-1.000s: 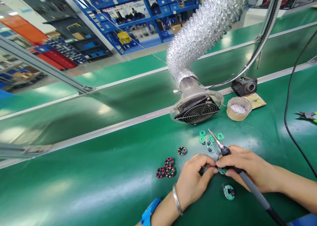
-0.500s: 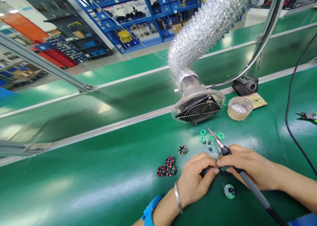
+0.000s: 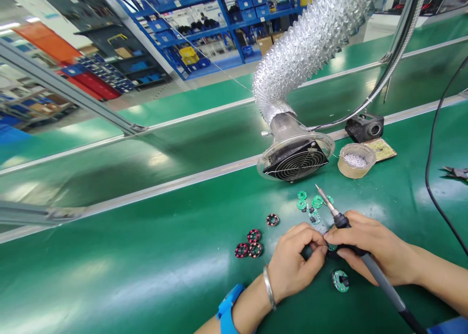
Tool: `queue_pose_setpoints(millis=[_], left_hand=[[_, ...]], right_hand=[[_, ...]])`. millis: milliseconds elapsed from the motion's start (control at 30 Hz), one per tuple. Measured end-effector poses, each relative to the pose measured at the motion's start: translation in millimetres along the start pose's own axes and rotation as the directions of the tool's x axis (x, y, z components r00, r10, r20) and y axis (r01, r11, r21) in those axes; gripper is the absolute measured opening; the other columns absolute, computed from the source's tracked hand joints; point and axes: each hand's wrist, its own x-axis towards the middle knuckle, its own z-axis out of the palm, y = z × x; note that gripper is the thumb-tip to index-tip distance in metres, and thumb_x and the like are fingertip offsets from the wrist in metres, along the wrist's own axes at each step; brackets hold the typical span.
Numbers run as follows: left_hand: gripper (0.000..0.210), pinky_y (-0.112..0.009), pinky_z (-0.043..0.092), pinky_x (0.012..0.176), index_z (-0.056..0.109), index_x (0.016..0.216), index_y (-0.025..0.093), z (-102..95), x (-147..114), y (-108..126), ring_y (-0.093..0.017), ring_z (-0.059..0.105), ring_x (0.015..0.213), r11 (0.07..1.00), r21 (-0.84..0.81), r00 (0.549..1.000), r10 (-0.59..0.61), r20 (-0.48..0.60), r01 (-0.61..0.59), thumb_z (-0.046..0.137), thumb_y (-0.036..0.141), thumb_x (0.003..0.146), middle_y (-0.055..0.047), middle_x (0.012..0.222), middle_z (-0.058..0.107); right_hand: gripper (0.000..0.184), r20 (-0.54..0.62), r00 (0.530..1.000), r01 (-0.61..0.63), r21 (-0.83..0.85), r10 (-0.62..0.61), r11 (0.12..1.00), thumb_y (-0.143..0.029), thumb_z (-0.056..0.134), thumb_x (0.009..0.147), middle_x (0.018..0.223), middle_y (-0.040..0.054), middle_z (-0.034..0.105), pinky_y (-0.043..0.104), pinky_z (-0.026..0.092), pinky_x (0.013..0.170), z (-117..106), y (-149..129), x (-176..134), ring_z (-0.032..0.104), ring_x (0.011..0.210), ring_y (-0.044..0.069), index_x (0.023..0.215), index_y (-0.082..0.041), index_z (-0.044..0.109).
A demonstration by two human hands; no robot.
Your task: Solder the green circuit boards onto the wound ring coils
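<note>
My right hand [image 3: 376, 248] is closed round a soldering iron [image 3: 378, 275], whose bare metal tip points up and away from me. Its fingertips also touch a small green round circuit board [image 3: 332, 246], mostly hidden between my hands. My left hand [image 3: 298, 258] pinches at the left edge of that board with thumb and forefinger. Nearer to me lies another round board on a coil [image 3: 341, 281], with a black part on top. Beyond my hands are several loose green boards [image 3: 317, 201]. To the left sit several wound ring coils [image 3: 255, 249].
A fume extractor fan [image 3: 298, 162] on a silver duct [image 3: 288, 61] hangs above the green bench. Behind, right, stand a tub of metal shavings [image 3: 356, 161], a sponge tray [image 3: 382, 149] and an iron holder [image 3: 364, 127]. Pliers [image 3: 455, 173] and a black cable [image 3: 428, 168] lie right.
The soldering iron's tip has shifted slightly right, along with my right hand. Both hands stay together at the board. The whole view has shifted a little.
</note>
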Motion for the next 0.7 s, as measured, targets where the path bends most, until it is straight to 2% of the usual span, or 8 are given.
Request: queue_pose_setpoints(millis=[67, 167, 300, 433, 533, 600, 700], left_hand=[[0.009, -0.022, 0.046, 0.064, 0.06, 0.077, 0.017, -0.4, 0.1, -0.1, -0.013, 0.058, 0.067, 1.0, -0.007, 1.0, -0.002, -0.005, 0.002, 0.056, 0.011, 0.081, -0.002, 0.072, 0.063], [0.01, -0.022, 0.047, 0.062, 0.058, 0.077, 0.018, -2.8, 0.6, -0.2, -0.013, 0.058, 0.066, 1.0, -0.003, 1.0, 0.028, -0.009, -0.028, 0.054, 0.011, 0.082, -0.002, 0.073, 0.062], [0.011, -0.022, 0.047, 0.064, 0.057, 0.08, 0.018, -6.5, 0.9, -1.7, -0.013, 0.058, 0.068, 0.988, 0.063, 0.99, 0.138, 0.02, -0.139, 0.052, 0.009, 0.082, -0.002, 0.073, 0.063], [0.012, -0.022, 0.047, 0.065, 0.055, 0.082, 0.019, -7.6, -0.5, -4.3, -0.013, 0.058, 0.067, 0.961, 0.166, 0.975, 0.213, 0.065, -0.221, 0.05, 0.008, 0.084, -0.002, 0.075, 0.064], [0.012, -0.022, 0.048, 0.065, 0.055, 0.083, 0.019, -7.2, -1.5, -5.5, -0.012, 0.058, 0.068, 0.95, 0.204, 0.971, 0.224, 0.079, -0.236, 0.049, 0.009, 0.085, -0.002, 0.076, 0.064], [0.011, -0.022, 0.048, 0.066, 0.055, 0.084, 0.019, -6.7, -1.8, -6.2, -0.012, 0.059, 0.068, 0.946, 0.214, 0.97, 0.231, 0.077, -0.243, 0.049, 0.011, 0.086, -0.002, 0.076, 0.064], [0.01, -0.022, 0.048, 0.065, 0.055, 0.084, 0.019, -5.9, -2.1, -7.1, -0.013, 0.059, 0.069, 0.94, 0.24, 0.97, 0.234, 0.06, -0.241, 0.05, 0.012, 0.086, -0.002, 0.076, 0.064]], right_hand=[[0.035, -0.015, 1.0, 0.019, -0.045, -0.02, 0.999, -0.006, 0.049, 0.088, 0.088, 0.0045, 0.065, 0.029, 0.039, 0.066, 1.4, -1.8, -0.4, 0.048, 0.073, 0.016, 0.121, -0.02, 0.049], [0.036, 0.021, 0.998, 0.053, -0.08, -0.051, 0.995, -0.007, 0.047, 0.089, 0.082, 0.004, 0.064, 0.031, 0.038, 0.068, 2.7, -1.5, -1.5, 0.049, 0.075, 0.018, 0.123, -0.019, 0.049], [0.039, 0.039, 0.996, 0.084, -0.082, -0.081, 0.993, -0.009, 0.046, 0.088, 0.08, 0.0036, 0.064, 0.032, 0.038, 0.067, 0.3, -0.5, -4.1, 0.051, 0.077, 0.019, 0.126, -0.019, 0.048], [0.044, -0.069, 0.998, -0.001, -0.087, -0.005, 0.996, -0.007, 0.045, 0.088, 0.073, 0.0013, 0.061, 0.029, 0.038, 0.06, -6.8, -7.1, -7.7, 0.05, 0.065, 0.016, 0.13, -0.02, 0.047], [0.05, -0.176, 0.983, -0.057, -0.088, 0.041, 0.994, -0.008, 0.049, 0.086, 0.075, 0.0032, 0.061, 0.031, 0.043, 0.06, -15.5, -18.0, -9.9, 0.054, 0.065, 0.017, 0.135, -0.019, 0.045], [0.048, -0.184, 0.981, -0.075, -0.074, 0.06, 0.994, -0.011, 0.05, 0.084, 0.077, 0.005, 0.06, 0.032, 0.045, 0.058, -21.5, -25.9, -11.4, 0.056, 0.065, 0.018, 0.131, -0.018, 0.05], [0.039, -0.152, 0.982, -0.118, -0.029, 0.113, 0.993, -0.013, 0.051, 0.082, 0.068, 0.0032, 0.058, 0.031, 0.043, 0.051, -24.8, -34.2, -13.4, 0.054, 0.056, 0.017, 0.12, -0.019, 0.058]])
